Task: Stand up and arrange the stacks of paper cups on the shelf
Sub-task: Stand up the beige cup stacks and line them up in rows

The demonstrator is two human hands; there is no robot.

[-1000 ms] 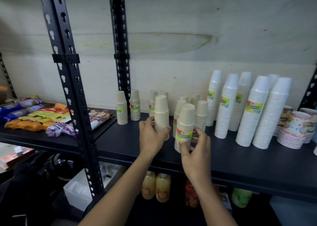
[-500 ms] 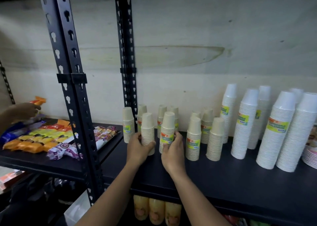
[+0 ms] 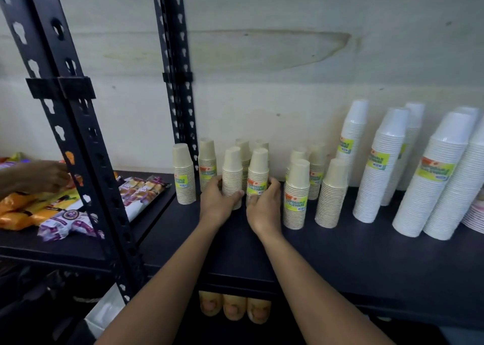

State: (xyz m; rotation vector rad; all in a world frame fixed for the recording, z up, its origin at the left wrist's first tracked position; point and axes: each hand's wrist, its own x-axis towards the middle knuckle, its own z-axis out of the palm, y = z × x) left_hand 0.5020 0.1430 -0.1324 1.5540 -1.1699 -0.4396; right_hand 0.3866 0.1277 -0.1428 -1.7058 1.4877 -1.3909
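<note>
Right now I'm partway through the arranging step: both hands are up on the shelf (image 3: 340,253), working among the short beige cups and squaring up the front row. My left hand (image 3: 218,200) is wrapped round the lower half of an unlabelled beige stack (image 3: 232,172), with the fingers round its left side and the thumb across the front. That grip is clamped on, not just resting. My right hand (image 3: 263,207) has the labelled beige stack (image 3: 258,172) just beside it, fingers curled round its right flank and thumb low at the front, so that grip is closed on its stack as well.

Both stacks stand upright and nearly touch each other (whether either base is lifted off the shelf, I can't tell). More beige cups sit close behind them.

As I judge it, the next move is to slide the pair together into line with the two stacks near the post (image 3: 183,174), then let go and reach for the forward pair (image 3: 297,192) on the right. These stacks are narrow for their height, so I'd hold low and push rather than tilt — a nudge near the top could topple one into its neighbours. The tall white stacks (image 3: 377,166) further right lean a little and look next in line for straightening.
</note>
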